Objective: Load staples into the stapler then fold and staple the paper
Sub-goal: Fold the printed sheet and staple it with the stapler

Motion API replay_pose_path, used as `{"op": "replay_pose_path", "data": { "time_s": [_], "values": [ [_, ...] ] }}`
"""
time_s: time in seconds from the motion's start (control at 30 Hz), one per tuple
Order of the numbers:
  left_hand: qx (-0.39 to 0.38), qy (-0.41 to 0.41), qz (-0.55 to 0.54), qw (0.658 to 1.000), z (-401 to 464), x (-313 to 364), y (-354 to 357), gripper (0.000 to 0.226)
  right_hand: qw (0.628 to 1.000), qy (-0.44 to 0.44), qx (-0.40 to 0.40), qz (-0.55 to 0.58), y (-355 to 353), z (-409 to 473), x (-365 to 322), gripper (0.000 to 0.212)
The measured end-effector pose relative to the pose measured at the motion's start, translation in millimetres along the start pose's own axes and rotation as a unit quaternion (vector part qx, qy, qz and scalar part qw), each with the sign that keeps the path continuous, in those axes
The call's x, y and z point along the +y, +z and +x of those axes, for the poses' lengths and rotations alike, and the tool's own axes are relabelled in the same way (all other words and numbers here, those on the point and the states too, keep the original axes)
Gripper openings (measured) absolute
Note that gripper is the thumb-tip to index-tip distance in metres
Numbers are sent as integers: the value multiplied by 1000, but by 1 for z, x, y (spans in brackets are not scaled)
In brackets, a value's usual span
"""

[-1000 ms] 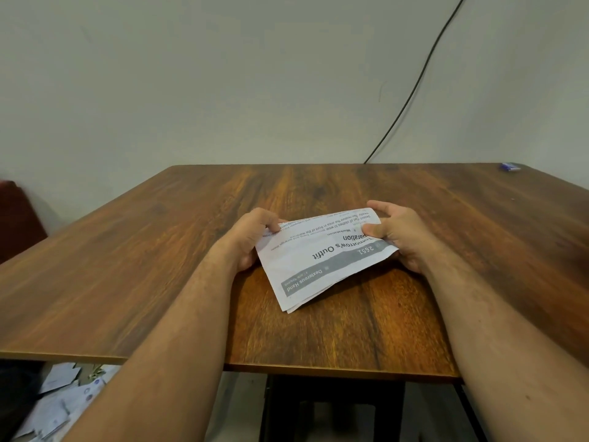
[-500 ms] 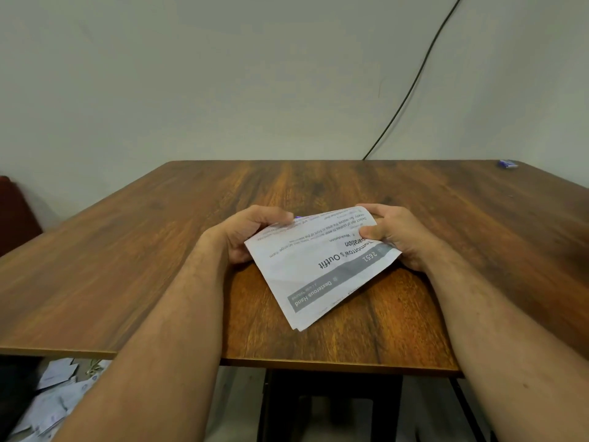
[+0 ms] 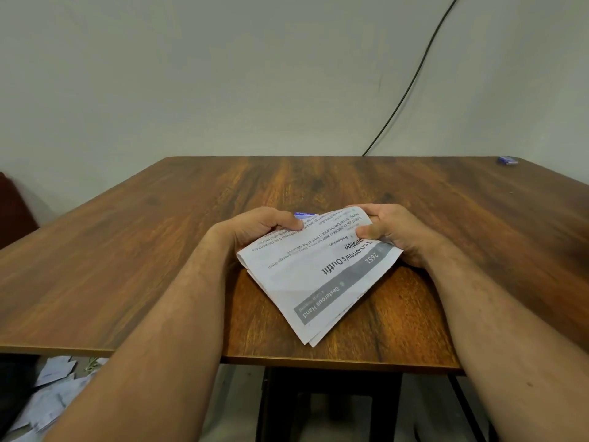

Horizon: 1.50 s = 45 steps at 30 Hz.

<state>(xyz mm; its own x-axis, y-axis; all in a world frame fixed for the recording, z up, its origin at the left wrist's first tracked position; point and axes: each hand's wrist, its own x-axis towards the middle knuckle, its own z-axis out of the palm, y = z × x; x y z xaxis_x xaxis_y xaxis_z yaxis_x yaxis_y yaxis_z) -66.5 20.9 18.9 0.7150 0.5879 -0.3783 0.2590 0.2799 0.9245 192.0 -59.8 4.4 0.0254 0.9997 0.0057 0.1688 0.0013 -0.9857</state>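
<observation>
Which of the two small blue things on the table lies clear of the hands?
The blue thing at the table's far right corner, lying alone. The other peeks out behind the paper, right by the left hand.

We see the worktop in warm brown wood grain, streaked with darker bands and a few dark knots. The paper is white with black print and a grey band bearing white lettering. Behind its far edge we glimpse a sliver of a purple-blue thing, and a small blue object sits at the far right corner. The wall is a pale grey-green, crossed by a black cable. White and pale-blue papers litter the floor.
</observation>
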Motion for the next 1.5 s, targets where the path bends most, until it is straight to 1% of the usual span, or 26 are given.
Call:
{"op": "replay_pose_path", "data": {
  "time_s": [0.07,0.17,0.27,0.33,0.47,0.5,0.57,0.67,0.73,0.77,0.93,1.07,1.13,1.23,1.37,1.5],
  "values": [
    [-12,-1,-15,1000,2,-2,1,50,1000,-1,-8,-5,0,0,0,47],
    [-26,-3,-23,999,4,-3,7,39,1000,1,-17,-8,0,0,0,48],
    [-34,2,-23,999,5,-3,8,50,1000,4,-25,5,1,-1,-1,45],
    [-35,7,-23,999,7,-4,9,51,1000,5,-30,5,1,-1,-1,44],
    [-10,4,-22,1000,9,-2,14,31,999,8,-37,5,1,0,0,45],
    [-7,7,-9,1000,9,-2,14,32,999,7,-39,6,1,0,-1,44],
    [-14,19,1,1000,9,-1,12,41,999,8,-41,8,2,-2,-2,39],
    [-55,26,-28,998,9,-4,12,53,999,14,-45,12,1,-3,-4,35],
    [-83,31,-47,995,11,-6,13,55,998,18,-52,-1,0,-3,-3,36],
    [-83,42,-49,994,13,-7,15,54,998,20,-55,-3,-1,-2,-2,38],
    [-12,84,-37,996,14,-5,17,54,998,24,-56,-2,1,-3,-4,34],
    [-14,57,-32,998,10,-3,25,39,997,36,-64,0,1,-3,-4,31],
    [-11,34,-26,999,9,-2,27,44,997,37,-68,-1,1,-3,-4,32],
    [-1,22,-12,1000,9,1,28,40,997,38,-66,7,2,-2,-4,32],
    [41,41,-4,998,9,1,31,45,995,51,-84,-2,0,-2,-5,33],
    [62,66,-1,996,6,-2,37,31,995,53,-89,-13,0,-1,-5,35]
  ]
}}
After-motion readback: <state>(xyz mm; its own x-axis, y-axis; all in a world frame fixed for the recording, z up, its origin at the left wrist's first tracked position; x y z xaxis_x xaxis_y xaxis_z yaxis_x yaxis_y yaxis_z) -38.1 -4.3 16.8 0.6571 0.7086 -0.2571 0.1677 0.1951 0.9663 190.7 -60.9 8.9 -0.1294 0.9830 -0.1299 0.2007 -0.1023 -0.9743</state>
